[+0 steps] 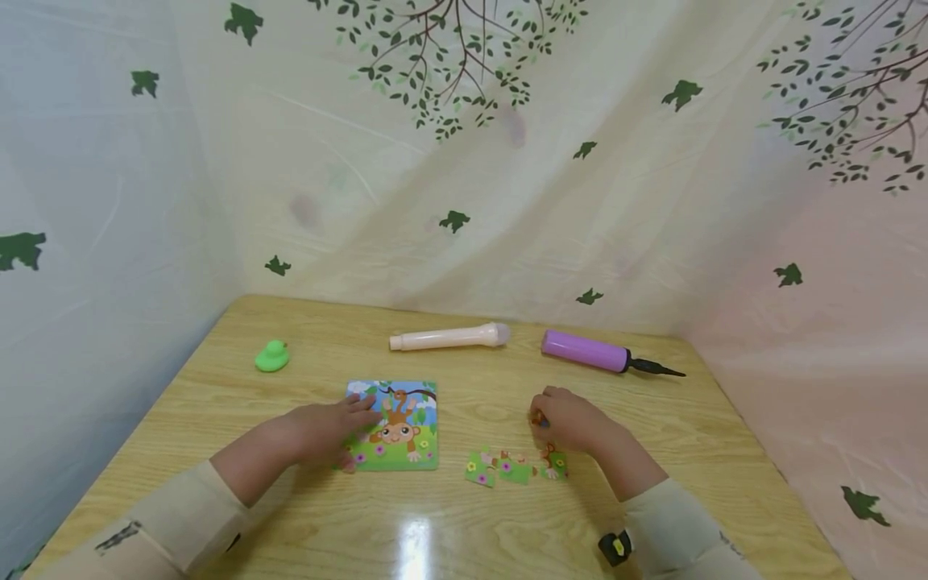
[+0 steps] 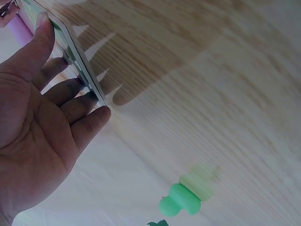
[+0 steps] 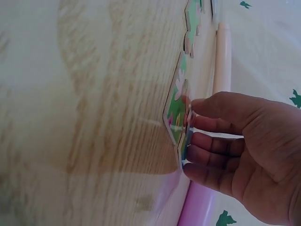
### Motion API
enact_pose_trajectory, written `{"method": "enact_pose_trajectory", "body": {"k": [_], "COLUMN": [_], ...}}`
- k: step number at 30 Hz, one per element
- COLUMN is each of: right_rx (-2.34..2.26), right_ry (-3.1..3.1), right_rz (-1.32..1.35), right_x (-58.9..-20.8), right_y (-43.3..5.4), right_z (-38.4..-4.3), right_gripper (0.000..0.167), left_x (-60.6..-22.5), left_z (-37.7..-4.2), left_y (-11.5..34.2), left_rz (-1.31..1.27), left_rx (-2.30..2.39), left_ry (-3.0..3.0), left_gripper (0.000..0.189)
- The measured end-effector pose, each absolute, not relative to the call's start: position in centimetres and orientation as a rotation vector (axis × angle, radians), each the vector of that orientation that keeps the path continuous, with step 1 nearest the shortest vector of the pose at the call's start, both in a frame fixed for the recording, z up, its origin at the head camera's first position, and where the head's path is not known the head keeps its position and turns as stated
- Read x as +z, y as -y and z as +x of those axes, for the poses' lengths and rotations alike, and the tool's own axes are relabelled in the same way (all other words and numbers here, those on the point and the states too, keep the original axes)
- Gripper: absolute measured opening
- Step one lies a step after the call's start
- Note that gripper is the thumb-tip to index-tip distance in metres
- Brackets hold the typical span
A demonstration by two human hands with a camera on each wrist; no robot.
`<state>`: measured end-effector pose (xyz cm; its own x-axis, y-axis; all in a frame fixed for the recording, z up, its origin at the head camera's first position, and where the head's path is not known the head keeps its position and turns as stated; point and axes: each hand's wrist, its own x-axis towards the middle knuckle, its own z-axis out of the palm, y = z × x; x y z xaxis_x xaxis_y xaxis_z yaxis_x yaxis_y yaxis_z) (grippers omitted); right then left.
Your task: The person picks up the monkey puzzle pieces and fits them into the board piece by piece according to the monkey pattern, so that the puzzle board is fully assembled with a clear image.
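Note:
My left hand (image 1: 325, 432) rests on the left side of a square picture board (image 1: 426, 427) showing a monkey hanging from a branch. Its fingers lie spread over the picture, and the thumb is at the near left corner. My right hand (image 1: 573, 420) pinches a small jigsaw piece (image 1: 539, 419) between thumb and fingers, mostly hidden by the hand. Just below it lies a row of loose jigsaw pieces: a green one with flowers (image 1: 480, 469), a middle one (image 1: 515, 472) and a right one (image 1: 557, 465). In the right wrist view, the fingertips are close to the table beside a green piece (image 3: 176, 108).
A green toy duck (image 1: 272, 357) sits at the back left. Along the back lie a pale pink wand-like tube (image 1: 445, 338) and a purple hand pump (image 1: 583, 350) with a black nozzle. Leaf-printed cloth (image 1: 348, 225) hangs behind the wooden table (image 1: 348, 532).

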<state>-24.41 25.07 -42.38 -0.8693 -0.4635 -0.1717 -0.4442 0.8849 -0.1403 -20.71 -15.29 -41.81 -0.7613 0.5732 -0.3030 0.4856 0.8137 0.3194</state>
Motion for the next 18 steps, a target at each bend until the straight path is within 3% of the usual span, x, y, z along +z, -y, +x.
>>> {"method": "enact_pose_trajectory", "body": {"k": [18], "right_rx": [-0.181], "right_ry": [-2.936], "right_rz": [-1.045], "right_x": [-41.8], "right_y": [-22.2], "right_z": [-25.9], "right_gripper": [0.021], "left_x": [-41.5], "left_z": [-20.6], "left_y": [15.1], "left_rz": [0.777], "left_rx": [0.314], "left_ry": [-2.605], "left_gripper": [0.078]}}
